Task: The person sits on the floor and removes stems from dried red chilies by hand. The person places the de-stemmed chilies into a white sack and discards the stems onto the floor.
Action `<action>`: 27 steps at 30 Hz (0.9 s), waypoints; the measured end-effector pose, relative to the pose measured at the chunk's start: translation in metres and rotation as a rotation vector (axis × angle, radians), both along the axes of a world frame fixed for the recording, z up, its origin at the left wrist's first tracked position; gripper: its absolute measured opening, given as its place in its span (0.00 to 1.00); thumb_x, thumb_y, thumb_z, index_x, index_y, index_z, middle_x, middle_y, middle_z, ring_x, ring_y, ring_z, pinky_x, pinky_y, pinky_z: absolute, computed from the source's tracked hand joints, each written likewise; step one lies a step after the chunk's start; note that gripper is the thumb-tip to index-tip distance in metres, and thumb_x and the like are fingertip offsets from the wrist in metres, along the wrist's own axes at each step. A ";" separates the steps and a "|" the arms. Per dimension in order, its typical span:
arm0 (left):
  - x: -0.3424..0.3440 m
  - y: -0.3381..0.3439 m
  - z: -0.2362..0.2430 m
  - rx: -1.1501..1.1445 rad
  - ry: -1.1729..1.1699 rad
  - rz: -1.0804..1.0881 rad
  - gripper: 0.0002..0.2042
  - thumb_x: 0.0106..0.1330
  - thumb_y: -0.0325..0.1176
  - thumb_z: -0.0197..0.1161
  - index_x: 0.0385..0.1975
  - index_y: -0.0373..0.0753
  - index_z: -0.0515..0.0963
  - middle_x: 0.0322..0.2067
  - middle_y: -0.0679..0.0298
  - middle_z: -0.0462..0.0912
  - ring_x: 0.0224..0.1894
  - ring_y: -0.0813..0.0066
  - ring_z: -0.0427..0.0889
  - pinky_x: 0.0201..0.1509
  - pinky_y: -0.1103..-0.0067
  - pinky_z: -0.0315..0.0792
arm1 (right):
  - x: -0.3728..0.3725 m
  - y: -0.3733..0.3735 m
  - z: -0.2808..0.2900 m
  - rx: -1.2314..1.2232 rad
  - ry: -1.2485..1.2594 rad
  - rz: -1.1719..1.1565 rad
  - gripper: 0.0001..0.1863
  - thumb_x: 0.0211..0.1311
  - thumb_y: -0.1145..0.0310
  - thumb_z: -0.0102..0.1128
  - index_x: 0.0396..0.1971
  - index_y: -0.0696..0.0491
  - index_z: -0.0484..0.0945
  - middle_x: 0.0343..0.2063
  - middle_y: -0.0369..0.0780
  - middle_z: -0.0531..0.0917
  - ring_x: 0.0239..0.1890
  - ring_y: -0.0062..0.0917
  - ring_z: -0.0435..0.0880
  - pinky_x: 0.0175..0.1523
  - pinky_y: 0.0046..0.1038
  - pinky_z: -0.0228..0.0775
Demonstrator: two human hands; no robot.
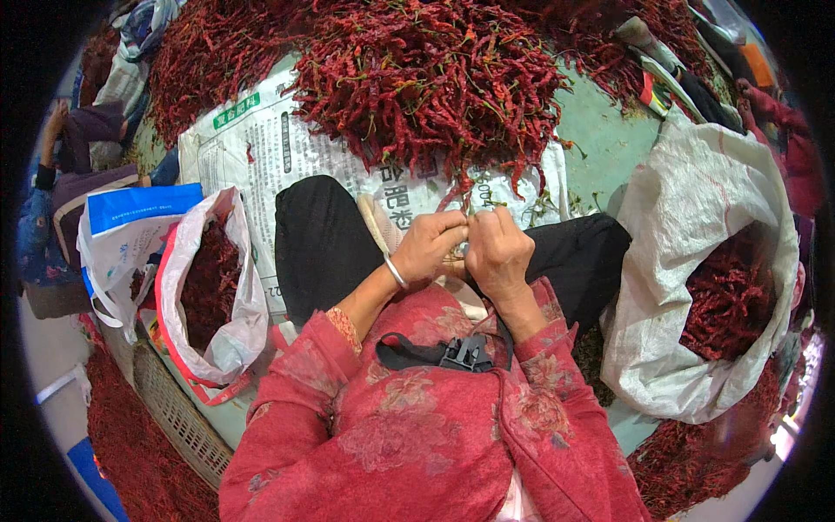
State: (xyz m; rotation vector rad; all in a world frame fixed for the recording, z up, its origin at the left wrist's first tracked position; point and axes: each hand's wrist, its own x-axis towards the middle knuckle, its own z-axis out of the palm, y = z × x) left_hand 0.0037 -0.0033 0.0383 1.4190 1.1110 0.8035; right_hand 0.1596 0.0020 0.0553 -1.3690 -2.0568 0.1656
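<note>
My left hand (426,247), with a bangle at its wrist, and my right hand (499,252) meet in front of my lap. Both are closed, thumbs and fingers pinched, their tips almost touching. Dried red chillies (462,186) stick up just beyond the fingertips, and the left fingers seem to pinch their lower ends. What the right fingers grip is hidden by the hand. Just ahead lies a big heap of dried red chillies (426,87), some with pale stems, on a printed white sack (271,165) spread flat.
An open white sack with red edging (242,326) holds chillies at my left, beside a blue-and-white bag (143,205). At my right stands a larger white woven sack (644,287) of chillies. Another person (91,139) sits at far left. A woven basket (178,418) lies lower left.
</note>
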 end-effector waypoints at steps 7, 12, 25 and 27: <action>-0.035 0.010 -0.005 -0.526 -0.742 0.266 0.07 0.67 0.33 0.54 0.33 0.36 0.75 0.24 0.71 0.71 0.23 0.85 0.66 0.27 0.87 0.61 | 0.050 0.050 -0.037 -0.277 -0.237 -0.285 0.06 0.52 0.71 0.57 0.26 0.54 0.70 0.28 0.45 0.75 0.30 0.45 0.77 0.33 0.44 0.69; -0.038 0.019 -0.011 -0.556 -1.020 0.547 0.09 0.69 0.35 0.54 0.37 0.35 0.73 0.21 0.73 0.66 0.17 0.88 0.59 0.17 0.89 0.54 | -0.002 0.057 -0.055 -0.469 -0.189 -0.182 0.14 0.53 0.59 0.62 0.29 0.56 0.77 0.31 0.47 0.77 0.33 0.45 0.79 0.37 0.41 0.72; 0.015 0.002 0.029 0.708 0.573 -0.090 0.18 0.54 0.28 0.58 0.47 0.35 0.73 0.46 0.56 0.76 0.55 0.57 0.71 0.57 0.64 0.62 | 0.030 0.009 -0.019 -0.686 0.267 0.074 0.07 0.54 0.73 0.54 0.32 0.60 0.77 0.27 0.52 0.80 0.32 0.47 0.80 0.36 0.36 0.71; 0.023 -0.003 0.033 0.768 0.746 -0.121 0.20 0.54 0.28 0.57 0.49 0.34 0.72 0.48 0.56 0.76 0.57 0.58 0.70 0.57 0.63 0.61 | 0.036 -0.004 -0.007 -0.615 0.307 0.217 0.07 0.54 0.76 0.53 0.32 0.60 0.76 0.26 0.52 0.79 0.31 0.47 0.79 0.34 0.38 0.71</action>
